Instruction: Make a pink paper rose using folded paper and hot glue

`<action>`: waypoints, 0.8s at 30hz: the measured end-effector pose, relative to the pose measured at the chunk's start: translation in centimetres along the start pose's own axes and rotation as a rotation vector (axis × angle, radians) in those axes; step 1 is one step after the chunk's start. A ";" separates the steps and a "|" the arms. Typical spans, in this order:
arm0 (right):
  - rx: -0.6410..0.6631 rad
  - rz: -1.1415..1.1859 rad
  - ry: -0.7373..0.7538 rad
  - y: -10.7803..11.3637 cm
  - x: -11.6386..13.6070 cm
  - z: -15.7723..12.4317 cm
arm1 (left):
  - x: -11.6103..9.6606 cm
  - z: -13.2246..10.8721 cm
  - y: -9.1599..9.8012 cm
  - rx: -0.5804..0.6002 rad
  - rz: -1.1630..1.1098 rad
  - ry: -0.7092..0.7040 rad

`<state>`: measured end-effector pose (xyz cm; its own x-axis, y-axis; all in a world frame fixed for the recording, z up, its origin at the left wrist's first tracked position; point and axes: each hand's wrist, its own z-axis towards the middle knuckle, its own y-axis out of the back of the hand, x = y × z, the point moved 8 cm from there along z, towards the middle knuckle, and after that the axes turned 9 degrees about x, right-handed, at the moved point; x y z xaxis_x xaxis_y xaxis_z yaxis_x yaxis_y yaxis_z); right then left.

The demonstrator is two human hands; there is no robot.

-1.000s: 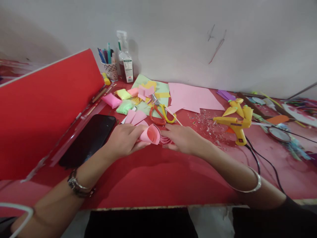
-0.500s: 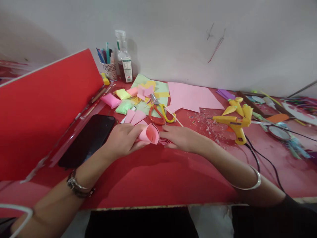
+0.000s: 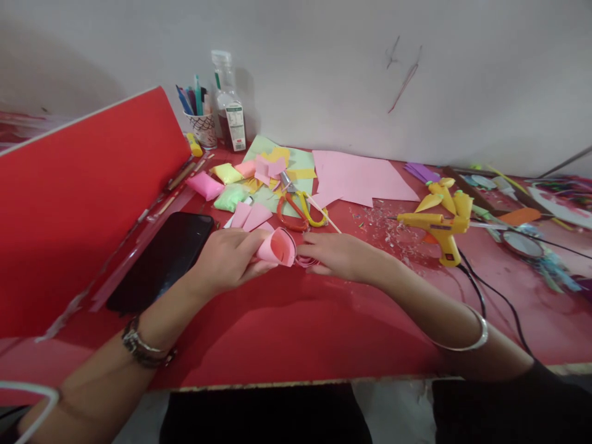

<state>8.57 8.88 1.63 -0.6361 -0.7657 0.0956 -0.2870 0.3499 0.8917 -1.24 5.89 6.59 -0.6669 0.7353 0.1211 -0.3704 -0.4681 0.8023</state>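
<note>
My left hand (image 3: pixel 227 258) is closed around a rolled pink paper cone (image 3: pixel 277 248), its open end turned toward the right. The fingers of my right hand (image 3: pixel 333 254) are bent around thin curled pink paper strips (image 3: pixel 305 261) just beside the cone's mouth. My fingers partly hide where strips and cone meet, so I cannot tell if they are joined. Pink paper petals (image 3: pixel 252 217) lie right behind my left hand. Beyond the cone are scissors (image 3: pixel 303 213) with orange and yellow handles, and a thin stick (image 3: pixel 325 214) lies across them.
A black phone (image 3: pixel 160 262) is left of my hands, below a leaning red board (image 3: pixel 87 203). A yellow glue gun (image 3: pixel 439 231) with a black cord lies at right. Pink paper sheets (image 3: pixel 361 176), clay packets (image 3: pixel 206 185), a pen cup (image 3: pixel 203 128) and a glass bottle (image 3: pixel 231 117) stand behind.
The camera view has shifted very slightly. Both hands keep the same hold and place around the pink paper.
</note>
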 end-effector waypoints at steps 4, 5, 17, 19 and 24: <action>0.007 0.011 -0.010 0.0 -0.1 0.1 | 0.0 0.0 -0.2 0.034 0.011 0.002; 0.007 0.018 -0.009 0.0 -0.1 0.0 | 0.0 0.0 -0.2 0.036 0.012 0.004; -0.192 0.272 0.097 0.2 -1.5 -1.7 | 0.0 0.0 -0.3 0.044 0.026 0.017; -0.249 0.352 0.114 0.5 -1.8 -2.4 | 0.0 0.0 -0.2 0.039 0.032 0.016; -0.450 0.757 0.093 0.8 -3.6 -3.9 | -0.1 0.0 -0.4 0.064 0.019 0.016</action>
<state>13.38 9.81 3.76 -0.4743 -0.4623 0.7492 0.5094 0.5499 0.6619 -1.04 6.05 6.27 -0.6840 0.7182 0.1278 -0.3157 -0.4494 0.8357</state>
